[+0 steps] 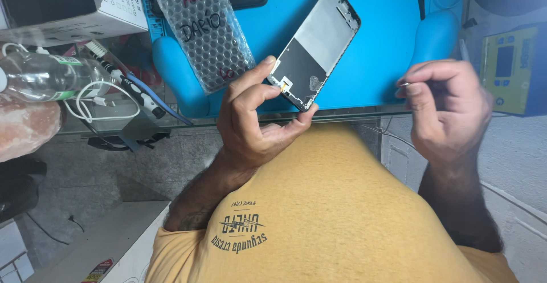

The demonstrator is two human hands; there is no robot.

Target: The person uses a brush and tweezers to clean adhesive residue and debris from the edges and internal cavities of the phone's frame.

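Bubble-wrap pouch [200, 29] on blue mat, white box [68, 3] top left, yellow device w/ dark screen [505, 60] far right

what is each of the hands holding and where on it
The left hand pinches the black phone frame at its bottom end, thumb and fingers on the corners. The right hand pinches something tiny and blurred; what it is cannot be told.

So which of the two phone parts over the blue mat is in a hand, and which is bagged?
The open phone frame is pinched at its lower end by the left hand. The other lies inside the bubble-wrap bag, untouched on the mat.
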